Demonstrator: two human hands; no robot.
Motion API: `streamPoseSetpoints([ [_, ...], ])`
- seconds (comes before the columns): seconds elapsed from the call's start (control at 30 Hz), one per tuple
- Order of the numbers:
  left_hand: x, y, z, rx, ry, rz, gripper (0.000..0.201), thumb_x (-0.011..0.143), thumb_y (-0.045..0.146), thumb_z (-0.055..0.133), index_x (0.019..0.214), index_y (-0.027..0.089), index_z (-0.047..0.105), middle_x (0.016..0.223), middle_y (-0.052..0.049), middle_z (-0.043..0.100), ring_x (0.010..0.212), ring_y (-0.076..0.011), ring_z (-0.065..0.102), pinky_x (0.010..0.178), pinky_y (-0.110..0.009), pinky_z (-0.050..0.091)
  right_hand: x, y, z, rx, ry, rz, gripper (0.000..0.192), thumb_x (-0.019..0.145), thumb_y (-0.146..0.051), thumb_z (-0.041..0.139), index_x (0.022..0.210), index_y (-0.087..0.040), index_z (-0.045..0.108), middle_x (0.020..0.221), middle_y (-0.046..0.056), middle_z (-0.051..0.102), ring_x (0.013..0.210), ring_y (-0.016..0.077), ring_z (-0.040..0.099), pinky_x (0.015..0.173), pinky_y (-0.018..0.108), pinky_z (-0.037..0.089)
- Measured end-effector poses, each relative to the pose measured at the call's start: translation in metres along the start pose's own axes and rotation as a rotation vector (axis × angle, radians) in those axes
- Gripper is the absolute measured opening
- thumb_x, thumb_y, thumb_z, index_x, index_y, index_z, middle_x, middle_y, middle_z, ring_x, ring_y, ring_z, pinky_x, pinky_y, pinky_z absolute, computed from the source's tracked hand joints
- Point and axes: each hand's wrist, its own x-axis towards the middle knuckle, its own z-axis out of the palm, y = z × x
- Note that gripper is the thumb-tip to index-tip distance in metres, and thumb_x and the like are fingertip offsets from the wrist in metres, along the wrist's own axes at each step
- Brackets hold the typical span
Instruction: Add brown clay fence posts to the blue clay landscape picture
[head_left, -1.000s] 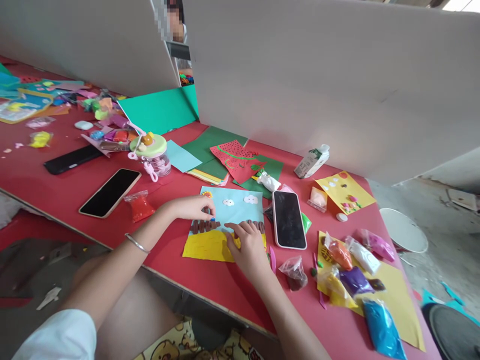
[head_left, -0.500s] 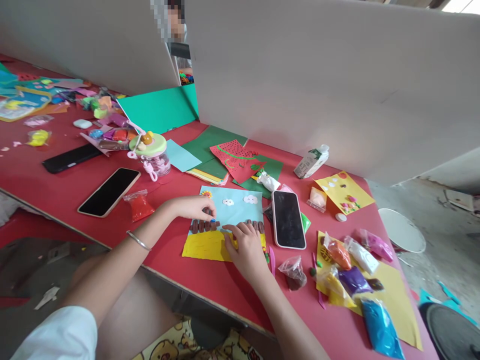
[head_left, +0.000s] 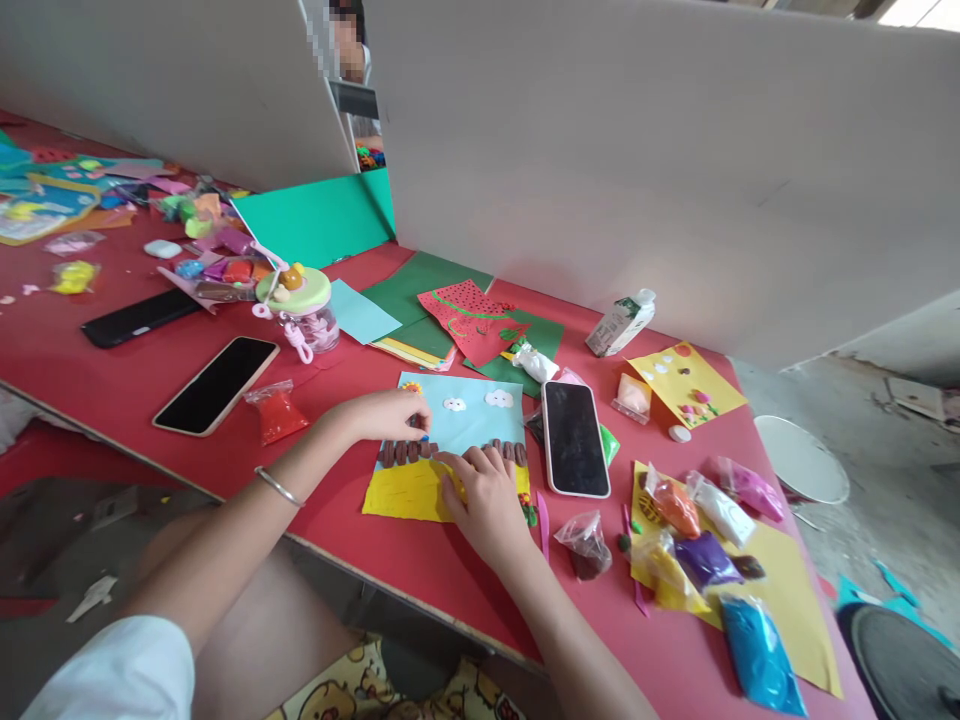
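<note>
The paper picture (head_left: pixel 480 420), a light blue sheet with a yellow strip along its near edge, lies flat on the red table (head_left: pixel 420 570) just in front of the person, and both hands rest on it. The right hand (head_left: pixel 484 495) lies palm down over the yellow strip, its fingers spread and their tips touching the row of brown clay pieces (head_left: pixel 409 452) that runs across the sheet where blue meets yellow. The left hand (head_left: pixel 386 413) sits just beyond that row at the sheet's left edge, thumb and forefinger pinched together over the brown pieces; whether something small is caught between them cannot be told. A thin bracelet (head_left: pixel 279 487) circles the left wrist. Two white clouds (head_left: pixel 480 401) sit on the blue part. Right of the sheet, just beside it, a phone in a pale case (head_left: pixel 574 438) lies face up, and nearer on that side small bags of coloured clay (head_left: pixel 705 535) are heaped on a yellow sheet (head_left: pixel 806 610). Left of the picture are a bag of red clay (head_left: pixel 277 412) and another phone (head_left: pixel 217 384). Further off stand a jar with a green lid (head_left: pixel 304 305), a stack of green paper (head_left: pixel 427 310) and a small carton (head_left: pixel 621 322), with grey partition boards (head_left: pixel 637 170) behind them.
</note>
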Motion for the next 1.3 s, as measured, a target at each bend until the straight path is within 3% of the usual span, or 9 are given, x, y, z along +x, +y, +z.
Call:
streamPoseSetpoints([
  [0.27, -0.004, 0.003, 0.005, -0.037, -0.023, -0.021, 0.011, 0.08, 0.027, 0.054, 0.086, 0.018, 0.055, 0.07, -0.002, 0.066, 0.047, -0.0144, 0.061, 0.046, -0.024, 0.051, 0.0, 0.0, 0.003, -0.066, 0.023, -0.03, 0.031, 0.09, -0.021, 0.051, 0.118, -0.03, 0.062, 0.089, 0.003, 0.06, 0.085, 0.0198, 0.047, 0.074, 0.033, 0.028],
  [0.47, -0.003, 0.005, 0.008, 0.053, 0.066, -0.007, 0.008, 0.078, 0.025, 0.056, 0.082, 0.018, 0.056, 0.079, -0.002, 0.064, 0.051, -0.012, 0.06, 0.046, -0.021, 0.045, -0.001, -0.002, 0.004, -0.121, 0.025, -0.062, 0.035, 0.091, -0.022, 0.049, 0.124, -0.032, 0.059, 0.09, 0.004, 0.059, 0.086, 0.0199, 0.046, 0.073, 0.033, 0.028],
  [0.53, -0.003, 0.005, 0.01, 0.145, 0.142, -0.006, 0.011, 0.075, 0.026, 0.059, 0.083, 0.019, 0.057, 0.084, -0.002, 0.063, 0.057, -0.013, 0.06, 0.049, -0.021, 0.044, -0.001, -0.002, 0.004, -0.136, 0.015, -0.075, 0.037, 0.091, -0.023, 0.049, 0.126, -0.032, 0.058, 0.091, 0.004, 0.059, 0.087, 0.0207, 0.046, 0.073, 0.034, 0.027],
  [0.63, -0.004, 0.004, 0.014, 0.302, 0.346, 0.021, 0.019, 0.073, 0.027, 0.063, 0.091, 0.022, 0.058, 0.091, -0.002, 0.062, 0.073, -0.0166, 0.061, 0.058, -0.023, 0.044, -0.001, -0.003, 0.004, -0.158, -0.002, -0.081, 0.038, 0.091, -0.025, 0.049, 0.127, -0.034, 0.056, 0.092, 0.005, 0.058, 0.087, 0.0211, 0.044, 0.074, 0.035, 0.026],
  [0.87, -0.024, -0.004, 0.045, 0.512, 0.761, 0.158, 0.025, 0.087, 0.015, 0.044, 0.097, 0.022, 0.066, 0.104, -0.006, 0.064, 0.098, -0.0216, 0.061, 0.081, -0.031, 0.048, -0.002, -0.003, 0.004, -0.197, 0.004, -0.11, 0.039, 0.093, -0.027, 0.046, 0.131, -0.035, 0.053, 0.093, 0.005, 0.056, 0.086, 0.0211, 0.043, 0.075, 0.035, 0.026],
  [1.03, -0.032, -0.016, 0.073, 0.62, 0.814, 0.237, 0.04, 0.083, 0.01, 0.044, 0.112, 0.025, 0.067, 0.117, -0.007, 0.064, 0.105, -0.0231, 0.059, 0.092, -0.037, 0.048, -0.003, -0.005, 0.006, -0.228, 0.011, -0.122, 0.039, 0.093, -0.028, 0.045, 0.132, -0.034, 0.052, 0.095, 0.006, 0.056, 0.087, 0.0217, 0.042, 0.077, 0.036, 0.027],
  [1.17, -0.034, -0.018, 0.081, 0.627, 0.807, 0.242, 0.041, 0.083, 0.012, 0.045, 0.117, 0.025, 0.065, 0.122, -0.007, 0.063, 0.11, -0.0245, 0.057, 0.094, -0.041, 0.047, -0.004, -0.006, 0.006, -0.231, 0.009, -0.127, 0.039, 0.093, -0.029, 0.046, 0.131, -0.033, 0.053, 0.095, 0.006, 0.056, 0.087, 0.0217, 0.042, 0.077, 0.037, 0.027],
  [1.3, -0.038, -0.013, 0.089, 0.59, 0.883, 0.202, 0.046, 0.081, 0.008, 0.045, 0.121, 0.022, 0.061, 0.122, -0.008, 0.062, 0.111, -0.0251, 0.057, 0.096, -0.042, 0.046, -0.005, -0.006, 0.003, -0.203, 0.037, -0.104, 0.037, 0.094, -0.03, 0.045, 0.129, -0.033, 0.055, 0.096, 0.005, 0.056, 0.088, 0.0213, 0.043, 0.079, 0.037, 0.027],
])
